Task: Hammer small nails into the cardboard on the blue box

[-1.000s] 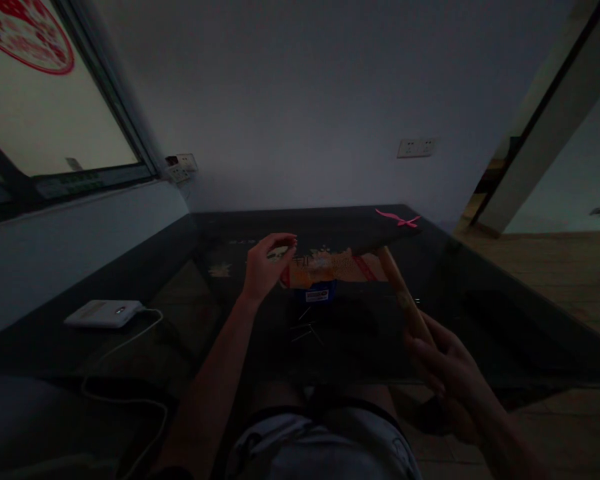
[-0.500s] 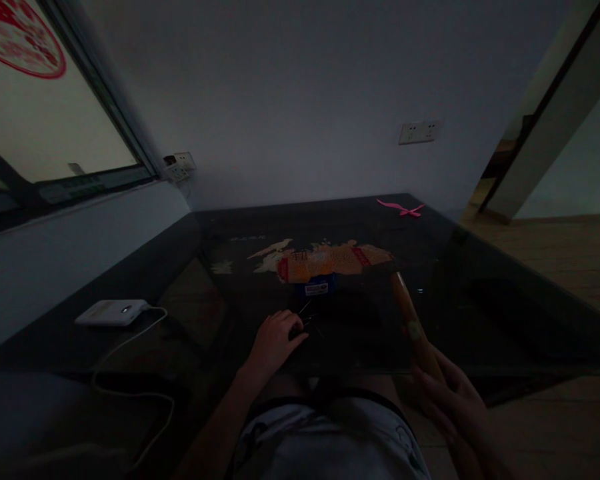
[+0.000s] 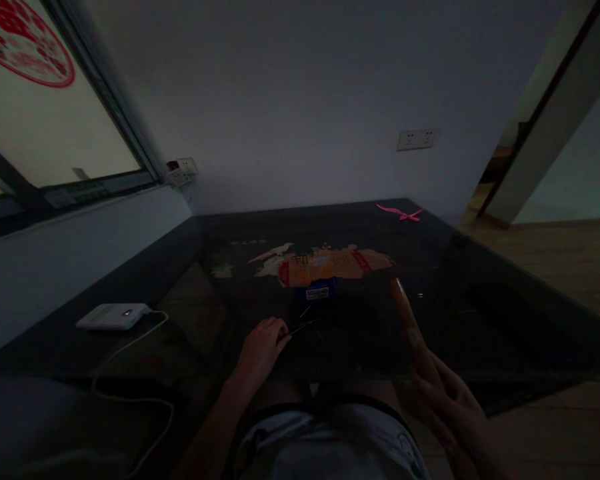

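Observation:
My left hand rests low over the dark table, its thumb and forefinger pinched at the near end of a thin metal rod. More slender metal pieces lie just beyond, too dim to name exactly. My right hand is wrapped round a wooden handle with a pale patch on its side. The handle slants up and away over the table's right half; any head at its far end is lost in the dark. A small blue box lies ahead of the metal pieces.
The glossy table meets a wall with sockets. A pink ribbon lies at the back right. At left is a white device with a cable hanging off the edge. A printed picture decorates the tabletop.
My left hand has shifted left and slightly towards me, and more of the thin metal rod at its fingertips now shows. My right hand keeps its hold on the wooden handle.

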